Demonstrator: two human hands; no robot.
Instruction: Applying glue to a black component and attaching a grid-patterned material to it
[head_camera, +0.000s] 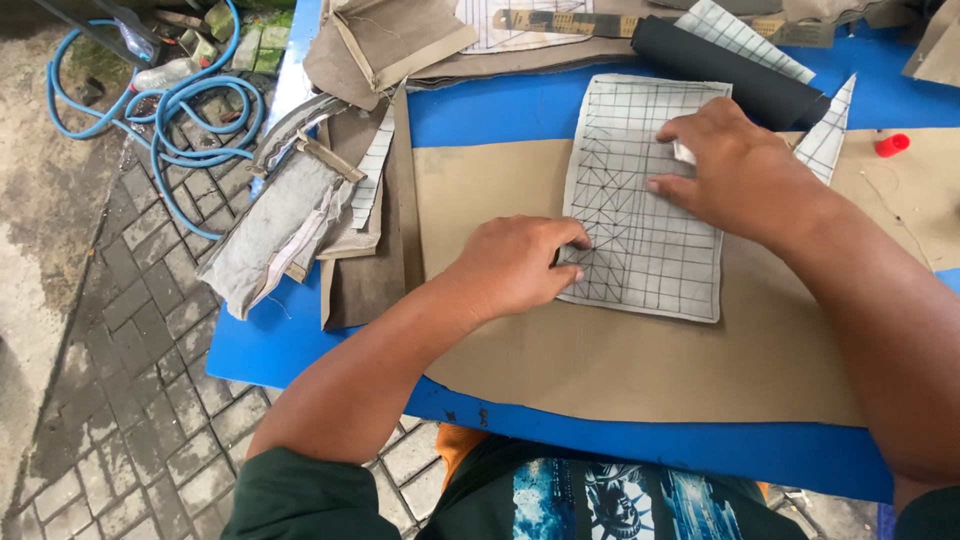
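Under both hands lies a pale grey sheet (645, 205) ruled with a dark grid and diagonal lines, on tan cloth (620, 350). The surface (500, 105) is bright blue. Beyond the right hand (735, 170) sit a black roll (725, 70) and a red cap (892, 144).

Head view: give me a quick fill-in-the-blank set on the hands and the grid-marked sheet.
1. The grid-marked sheet lies on a tan sheet spread over a ____ table.
2. The left hand presses the sheet's ____ edge.
3. The right hand holds a small ____ piece against the sheet.
4. Beyond the right hand lies a ____ roll.

Missing words: blue; left; white; black
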